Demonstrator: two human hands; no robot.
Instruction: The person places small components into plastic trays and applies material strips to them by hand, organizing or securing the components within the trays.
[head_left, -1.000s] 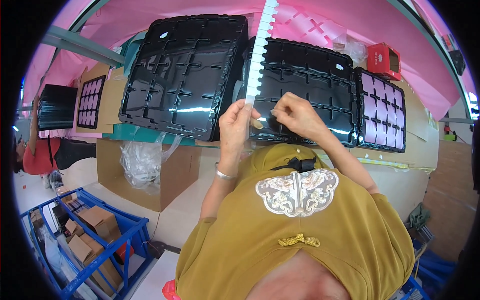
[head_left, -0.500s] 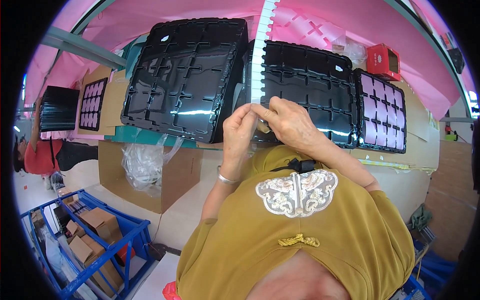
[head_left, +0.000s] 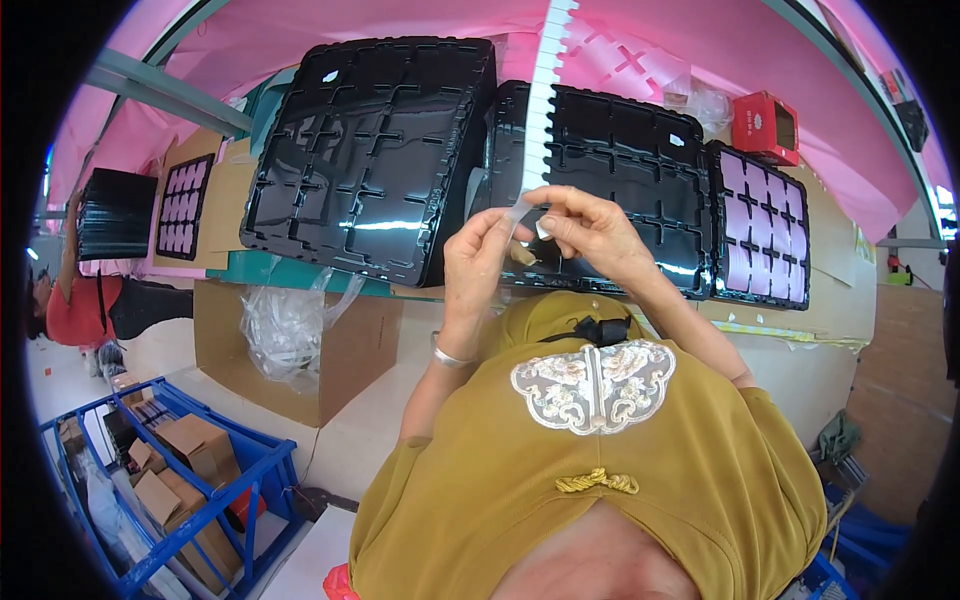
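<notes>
A long white notched strip [head_left: 541, 100] runs up from my hands toward the top of the view. My right hand [head_left: 592, 235] pinches its lower end between thumb and fingers. My left hand [head_left: 478, 258], with a bangle on the wrist, pinches a thin clear piece [head_left: 516, 213] right beside that end. Whether the clear piece is joined to the strip I cannot tell. Both hands are held close together in front of my chest, above a row of glossy black moulded trays [head_left: 372, 150].
A second black tray [head_left: 640, 170] and one with pink cells [head_left: 764, 232] lie to the right on a table covered in pink sheet. A red box [head_left: 765, 124] stands behind. A blue cart [head_left: 205, 500] of cardboard boxes sits lower left. Another person [head_left: 85, 310] is at far left.
My two hands came together at the strip's lower end, then drew slightly apart, the left now holding the clear piece. The strip has shifted a little right.
</notes>
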